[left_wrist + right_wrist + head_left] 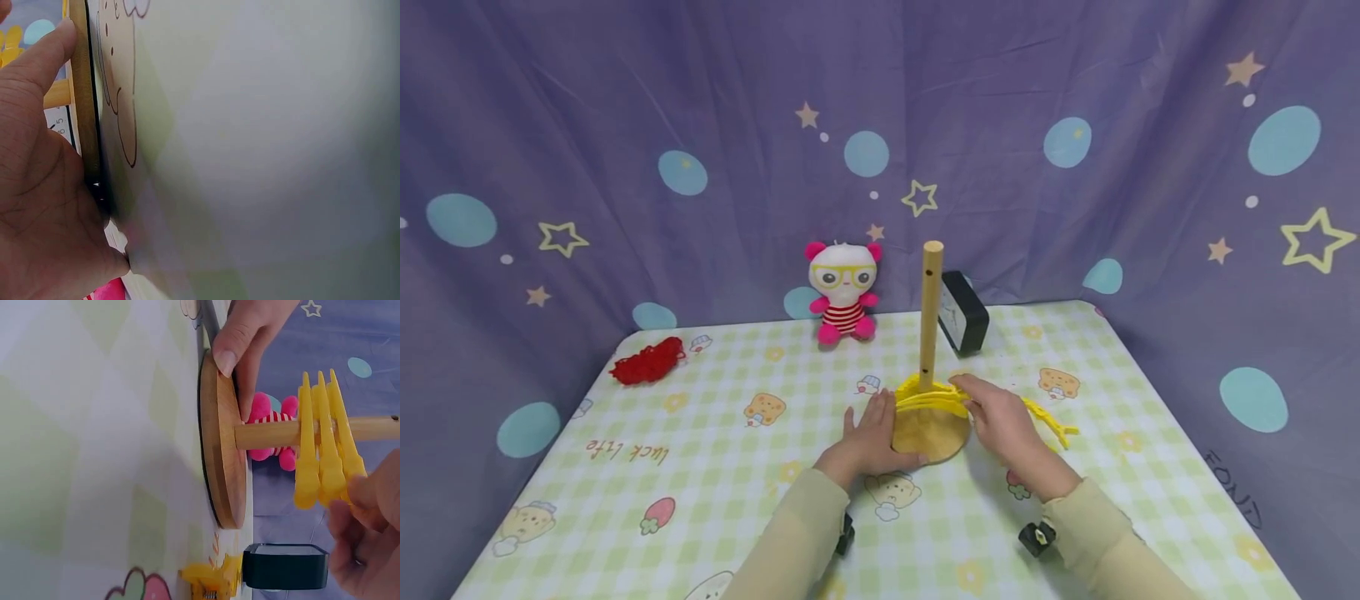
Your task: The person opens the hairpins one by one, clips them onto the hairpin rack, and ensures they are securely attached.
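Note:
A round wooden base (934,437) carries an upright wooden post (929,312) with small dark holes. My left hand (872,442) rests along the base's left and front rim, its thumb (230,353) pressed on the rim. My right hand (1003,421) pinches one end of a yellow plastic piece with several long tapered prongs (328,459). Those prongs lie across the post, above the base. Another yellow piece (209,578) lies on the table beyond the right hand, partly hidden from the head view.
A black-cased clock (964,312) stands behind the post to the right. Left of it at the back sits a panda plush (844,287) in a striped shirt. A bundle of red yarn (649,361) lies at the far left of the checked tablecloth (715,467). Purple curtain surrounds the table.

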The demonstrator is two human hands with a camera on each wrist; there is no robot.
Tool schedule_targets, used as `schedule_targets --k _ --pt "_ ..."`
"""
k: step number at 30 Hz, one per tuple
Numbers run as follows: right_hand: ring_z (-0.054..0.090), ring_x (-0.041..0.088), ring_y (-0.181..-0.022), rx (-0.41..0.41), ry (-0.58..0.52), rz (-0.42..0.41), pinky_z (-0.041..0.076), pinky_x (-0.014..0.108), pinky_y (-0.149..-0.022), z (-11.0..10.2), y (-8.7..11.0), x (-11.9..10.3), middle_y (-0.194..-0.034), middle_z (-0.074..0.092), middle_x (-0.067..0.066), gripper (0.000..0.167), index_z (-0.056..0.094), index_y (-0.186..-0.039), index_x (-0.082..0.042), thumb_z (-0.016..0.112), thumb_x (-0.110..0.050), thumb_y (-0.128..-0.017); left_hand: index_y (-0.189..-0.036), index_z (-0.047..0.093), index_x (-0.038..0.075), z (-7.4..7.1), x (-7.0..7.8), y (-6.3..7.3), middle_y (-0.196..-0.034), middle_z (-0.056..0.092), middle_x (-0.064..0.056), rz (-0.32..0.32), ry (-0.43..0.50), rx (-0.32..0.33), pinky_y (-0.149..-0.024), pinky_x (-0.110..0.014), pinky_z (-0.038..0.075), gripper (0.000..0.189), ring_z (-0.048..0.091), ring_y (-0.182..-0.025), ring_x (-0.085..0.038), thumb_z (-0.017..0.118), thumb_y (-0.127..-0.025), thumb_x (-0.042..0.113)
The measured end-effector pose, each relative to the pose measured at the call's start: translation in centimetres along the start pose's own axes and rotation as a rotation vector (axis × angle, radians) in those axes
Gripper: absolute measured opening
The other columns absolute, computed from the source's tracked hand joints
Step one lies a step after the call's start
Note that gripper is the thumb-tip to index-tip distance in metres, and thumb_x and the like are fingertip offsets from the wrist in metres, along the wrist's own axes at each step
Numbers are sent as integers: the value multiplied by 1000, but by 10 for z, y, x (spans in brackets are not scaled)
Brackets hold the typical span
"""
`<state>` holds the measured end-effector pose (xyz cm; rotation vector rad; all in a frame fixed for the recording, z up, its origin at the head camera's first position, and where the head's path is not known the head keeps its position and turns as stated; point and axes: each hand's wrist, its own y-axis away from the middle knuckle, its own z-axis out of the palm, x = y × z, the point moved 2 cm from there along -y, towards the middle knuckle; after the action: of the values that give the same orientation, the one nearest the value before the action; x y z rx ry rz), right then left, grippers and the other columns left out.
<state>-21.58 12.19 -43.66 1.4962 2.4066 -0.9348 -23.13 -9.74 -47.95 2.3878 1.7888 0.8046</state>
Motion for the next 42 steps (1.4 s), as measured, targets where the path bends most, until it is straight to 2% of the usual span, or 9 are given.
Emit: schedule_targets --k 1,3,5,8,14,20,26,32,42 --pt "62 28 -115 -10 -13 -4 52 46 -89 -1 1 0 -133 61 8 42 62 -131 -12 64 1 -91 -157 2 6 2 -2 -2 -164 -3 -9 0 -4 3 -115 -55 -8 120 -2 -150 -23 60 -77 74" --pt "65 26 -107 -30 -44 -6 53 44 -86 -3 3 1 -138 57 10 46 57 -136 -11 65 -2 -92 -157 1 6 5 -5 -5 -164 -4 -9 0 -10 5 -115 -55 -9 121 -4 -150 -22 59 -76 75" --pt "65 21 -92 -51 -68 5 54 38 -79 -5 6 3 -141 54 9 51 53 -141 -11 66 -7 -92 -157 0 7 8 -6 -8 -164 -5 -8 2 -9 9 -114 -56 -10 122 -4 -150 -23 59 -76 76" --pt "55 11 -74 -66 -94 42 49 29 -64 -11 11 7 -141 53 8 55 49 -143 -13 68 -13 -92 -157 -3 8 10 -7 -10 -163 -6 -7 4 -1 8 -114 -56 -11 123 -5 -149 -22 60 -75 76" --pt "56 11 -74 -42 -97 62 45 26 -56 -22 20 24 -138 55 10 50 52 -140 -11 67 -9 -92 -157 -2 8 5 -4 -4 -164 -5 -8 5 12 10 -114 -55 -11 123 -4 -150 -23 61 -75 76" --pt "54 12 -72 -53 -71 156 43 27 -56 -32 34 47 -136 56 11 47 56 -135 -11 69 -13 -90 -157 -2 8 4 -4 -3 -164 -6 -7 11 9 9 -114 -55 -12 123 -5 -149 -23 59 -75 77" --pt "52 11 -67 -61 -29 201 44 29 -58 -39 48 67 -134 55 16 47 57 -132 -6 71 -9 -88 -157 -4 9 5 -4 -4 -163 -7 -6 5 3 7 -114 -55 -12 121 -6 -149 -22 58 -77 76" --pt "51 13 -67 -67 -14 247 43 33 -60 -46 60 79 -133 55 18 47 56 -133 -4 70 -10 -88 -157 1 6 4 -4 -2 -164 -3 -9 18 19 19 -114 -56 -10 121 -2 -150 -23 61 -77 74" --pt "48 13 -62 -114 38 321 41 32 -58 -51 73 99 -127 54 22 55 55 -133 1 75 -12 -84 -157 -3 7 7 -7 -7 -163 -8 -7 17 12 5 -114 -55 -12 121 -7 -149 -21 58 -77 76"
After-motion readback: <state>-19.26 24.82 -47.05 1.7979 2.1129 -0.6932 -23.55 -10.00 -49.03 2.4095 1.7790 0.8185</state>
